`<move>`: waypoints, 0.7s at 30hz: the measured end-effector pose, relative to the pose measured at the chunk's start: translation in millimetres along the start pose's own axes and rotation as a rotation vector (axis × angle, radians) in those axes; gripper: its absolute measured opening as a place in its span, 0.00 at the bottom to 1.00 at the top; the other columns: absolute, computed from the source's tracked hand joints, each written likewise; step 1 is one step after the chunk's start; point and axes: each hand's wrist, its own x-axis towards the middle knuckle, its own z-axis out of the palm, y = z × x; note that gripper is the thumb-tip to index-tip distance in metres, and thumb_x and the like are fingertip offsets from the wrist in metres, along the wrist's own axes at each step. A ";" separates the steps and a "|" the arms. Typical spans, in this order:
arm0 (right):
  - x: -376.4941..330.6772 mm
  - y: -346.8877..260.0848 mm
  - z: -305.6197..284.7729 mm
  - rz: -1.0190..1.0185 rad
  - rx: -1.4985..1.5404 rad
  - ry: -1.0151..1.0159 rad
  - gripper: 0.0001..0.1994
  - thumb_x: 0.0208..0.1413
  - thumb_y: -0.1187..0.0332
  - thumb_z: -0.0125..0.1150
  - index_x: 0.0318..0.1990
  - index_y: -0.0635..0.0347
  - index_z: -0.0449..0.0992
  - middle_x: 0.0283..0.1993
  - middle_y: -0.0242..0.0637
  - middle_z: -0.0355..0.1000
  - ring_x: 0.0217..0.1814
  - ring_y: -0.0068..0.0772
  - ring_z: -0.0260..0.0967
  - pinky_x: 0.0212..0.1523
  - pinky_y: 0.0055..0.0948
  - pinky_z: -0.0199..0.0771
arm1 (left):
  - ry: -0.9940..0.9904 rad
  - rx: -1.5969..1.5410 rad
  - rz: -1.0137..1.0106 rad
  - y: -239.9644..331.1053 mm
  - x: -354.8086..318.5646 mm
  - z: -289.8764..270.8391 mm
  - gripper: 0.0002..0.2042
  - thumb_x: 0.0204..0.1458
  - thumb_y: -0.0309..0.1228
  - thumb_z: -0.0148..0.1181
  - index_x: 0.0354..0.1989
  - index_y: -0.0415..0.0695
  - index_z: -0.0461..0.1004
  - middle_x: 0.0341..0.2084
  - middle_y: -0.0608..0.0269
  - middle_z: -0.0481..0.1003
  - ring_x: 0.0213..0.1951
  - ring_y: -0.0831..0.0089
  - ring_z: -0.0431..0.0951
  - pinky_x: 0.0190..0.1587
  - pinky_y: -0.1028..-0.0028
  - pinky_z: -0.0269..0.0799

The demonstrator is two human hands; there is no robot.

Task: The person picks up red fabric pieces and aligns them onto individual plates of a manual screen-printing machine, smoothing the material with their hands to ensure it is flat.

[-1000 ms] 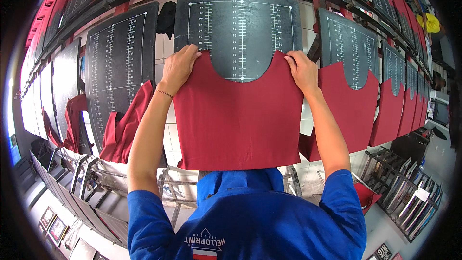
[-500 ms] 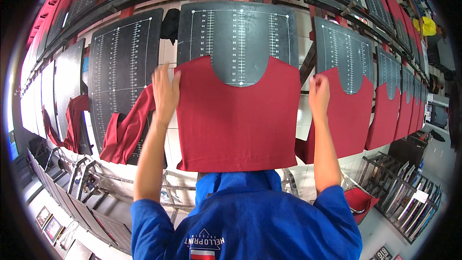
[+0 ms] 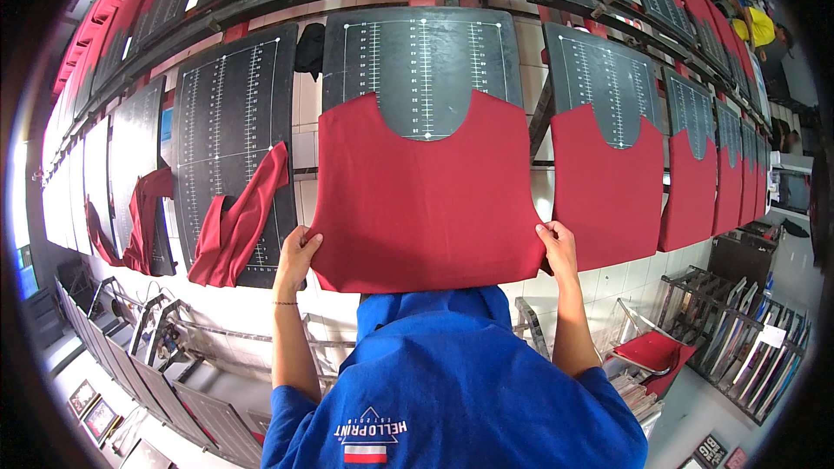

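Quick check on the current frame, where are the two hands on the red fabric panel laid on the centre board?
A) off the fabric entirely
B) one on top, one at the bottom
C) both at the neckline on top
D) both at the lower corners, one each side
D: the left hand grips the lower left corner of the red fabric panel and the right hand grips its lower right corner, well below the neckline cutout on the dark ruled board.

Head camera looks down, close over pallet (image 3: 423,69).
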 end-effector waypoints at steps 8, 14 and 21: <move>-4.8 -7.3 2.2 -0.131 -0.379 0.151 0.15 0.58 0.58 0.65 0.36 0.64 0.79 0.24 0.45 0.73 0.28 0.46 0.71 0.33 0.43 0.68 | 0.345 0.449 0.134 16.0 -13.0 21.4 0.11 0.58 0.31 0.60 0.35 0.33 0.73 0.28 0.40 0.76 0.33 0.44 0.78 0.37 0.57 0.71; 0.5 -1.2 1.0 -0.136 -0.416 0.165 0.14 0.59 0.58 0.64 0.36 0.63 0.79 0.25 0.45 0.74 0.30 0.49 0.74 0.35 0.46 0.70 | 0.390 0.434 0.146 10.1 -16.3 28.2 0.11 0.59 0.32 0.59 0.36 0.33 0.74 0.30 0.39 0.77 0.35 0.41 0.78 0.38 0.55 0.71; -9.0 -19.1 21.2 -0.354 -0.584 0.286 0.19 0.55 0.59 0.67 0.49 0.62 0.75 0.47 0.49 0.75 0.52 0.56 0.71 0.50 0.49 0.69 | 0.409 0.396 0.155 -2.5 -15.5 34.8 0.10 0.60 0.30 0.58 0.38 0.33 0.73 0.31 0.37 0.77 0.38 0.38 0.78 0.40 0.53 0.71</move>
